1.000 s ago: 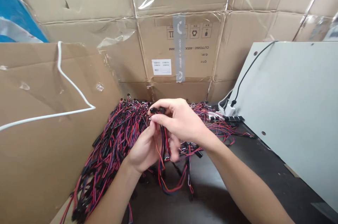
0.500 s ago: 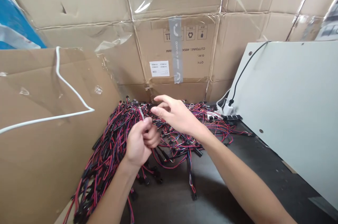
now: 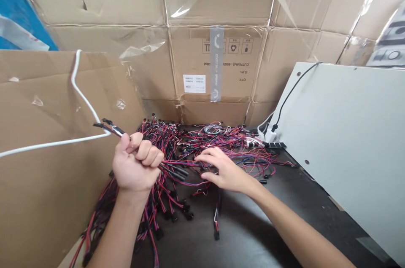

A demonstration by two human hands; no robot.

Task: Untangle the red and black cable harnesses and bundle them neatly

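Currently, L hand grips wire bundle, ctr-left; R hand part-open, ctr. Prob. gathering step; next needs R-hand pinch.

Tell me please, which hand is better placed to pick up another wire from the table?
Probably the right hand: it looks open, close to the loose wires, while the left hand is closed around a wire bundle.

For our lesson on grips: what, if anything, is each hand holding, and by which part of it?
The left hand grips a wire bundle partway along, protruding both sides. Whether the right hand holds anything cannot be told.
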